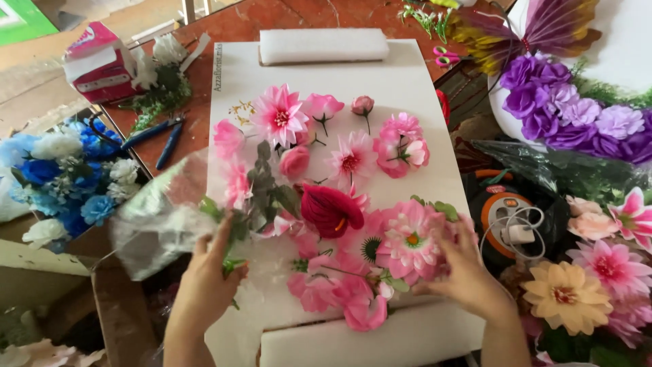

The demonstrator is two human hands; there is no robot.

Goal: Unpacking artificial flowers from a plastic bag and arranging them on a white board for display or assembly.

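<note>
- Reddish tabletop (272,20) carries a white board (407,81) strewn with pink flowers.
- Left hand (207,275) grips a leafy green stem (234,231).
- Right hand (468,272), fingers spread, presses a large pink flower (411,245).

Artificial flowers (326,197) lie scattered on a board (407,81), with a foam block (323,45) at its far end and another foam strip (367,343) at its near end. Left of the board lie pliers (159,132) and a carton (98,64) — right, a cable reel (509,217), probably. Scissors (445,56) lie behind it.
</note>
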